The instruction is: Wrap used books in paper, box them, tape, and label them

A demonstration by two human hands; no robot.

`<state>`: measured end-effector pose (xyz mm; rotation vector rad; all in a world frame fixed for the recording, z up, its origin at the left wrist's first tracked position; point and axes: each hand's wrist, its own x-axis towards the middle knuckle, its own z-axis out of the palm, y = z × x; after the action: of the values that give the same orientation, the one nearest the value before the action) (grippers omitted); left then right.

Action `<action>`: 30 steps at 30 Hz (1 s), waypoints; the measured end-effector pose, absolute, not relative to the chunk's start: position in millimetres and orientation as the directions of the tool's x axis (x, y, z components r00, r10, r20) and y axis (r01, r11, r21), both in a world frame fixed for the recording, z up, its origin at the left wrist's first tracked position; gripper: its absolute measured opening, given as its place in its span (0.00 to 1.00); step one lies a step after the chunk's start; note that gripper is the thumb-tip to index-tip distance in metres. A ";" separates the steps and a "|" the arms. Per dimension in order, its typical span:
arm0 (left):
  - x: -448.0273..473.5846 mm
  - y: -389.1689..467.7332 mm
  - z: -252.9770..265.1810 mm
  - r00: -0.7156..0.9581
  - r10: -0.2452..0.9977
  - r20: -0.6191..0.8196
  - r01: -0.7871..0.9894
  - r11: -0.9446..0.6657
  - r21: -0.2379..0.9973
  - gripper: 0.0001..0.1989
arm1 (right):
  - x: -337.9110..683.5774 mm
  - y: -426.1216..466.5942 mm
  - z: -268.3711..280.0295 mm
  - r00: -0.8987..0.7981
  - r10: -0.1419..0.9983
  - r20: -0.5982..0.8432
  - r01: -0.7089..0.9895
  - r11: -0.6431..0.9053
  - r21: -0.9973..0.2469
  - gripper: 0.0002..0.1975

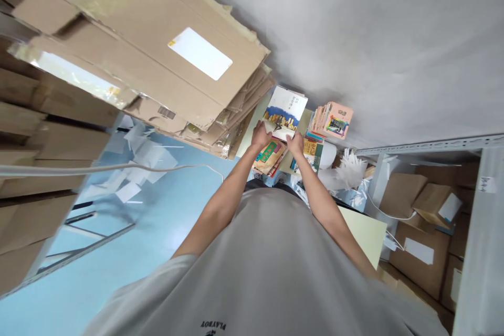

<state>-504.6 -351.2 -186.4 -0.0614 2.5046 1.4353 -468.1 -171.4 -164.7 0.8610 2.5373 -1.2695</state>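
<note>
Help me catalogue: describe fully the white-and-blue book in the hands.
The white-and-blue book looks papery, closed and face up, right of the stacked cardboard. It shows a yellow skyline against blue, a dark shape below and writing, upper right. The left hand and right hand hold its near corners; what lies underneath is unclear.

Along the left edge of the surface [249, 137] we see a stack of flattened brown cardboard boxes [134, 26], topped by a white rectangular label [202, 55]. Loose white paper scraps [151, 160] lie on the pale blue floor [173, 220], crossed in our view by a thin white cable [98, 169]. Beyond the surface's right edge, we see a grey metal rack [468, 220] holding brown cardboard cartons [403, 194].
</note>
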 end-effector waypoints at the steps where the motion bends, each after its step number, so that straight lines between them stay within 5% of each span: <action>1: -500.3 -348.7 -180.6 -0.960 0.030 -0.277 -0.219 0.532 0.818 0.31 | -465.9 -169.6 -163.6 -0.817 0.422 -0.393 0.565 0.455 -0.688 0.12; 5: -491.0 -345.7 -152.7 -0.933 -0.148 -0.330 -0.359 0.483 0.799 0.21 | -454.3 -158.0 -154.9 -0.833 0.403 -0.380 0.527 0.365 -0.768 0.17; 10: -485.5 -349.9 -102.0 -0.945 -0.041 -0.325 -0.321 0.316 0.893 0.14 | -424.4 -133.8 -121.7 -0.875 0.377 -0.304 0.398 0.204 -0.894 0.35; 16: -457.5 -359.0 11.6 -0.996 0.075 -0.045 -0.034 0.140 0.990 0.19 | -440.2 -110.6 -38.1 -0.892 0.449 -0.047 0.122 0.140 -0.983 0.38; 20: -458.8 -384.8 69.7 -0.997 0.008 0.080 0.080 0.173 0.982 0.25 | -525.6 -138.0 1.8 -0.939 0.321 0.119 -0.076 0.145 -0.987 0.41; 26: -504.9 -433.0 47.2 -0.971 -0.149 0.187 0.111 0.409 0.905 0.46 | -646.5 -232.2 -33.2 -0.994 0.102 0.026 -0.019 0.071 -0.997 0.50; 30: -524.0 -452.5 12.7 -0.982 -0.107 0.156 0.081 0.505 0.859 0.40 | -661.9 -272.0 -68.3 -0.987 0.135 -0.090 0.100 0.066 -0.993 0.48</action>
<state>-524.0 -452.5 12.7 -0.0251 2.8861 1.6641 -661.9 -272.0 -68.3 0.2547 2.3121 -2.1502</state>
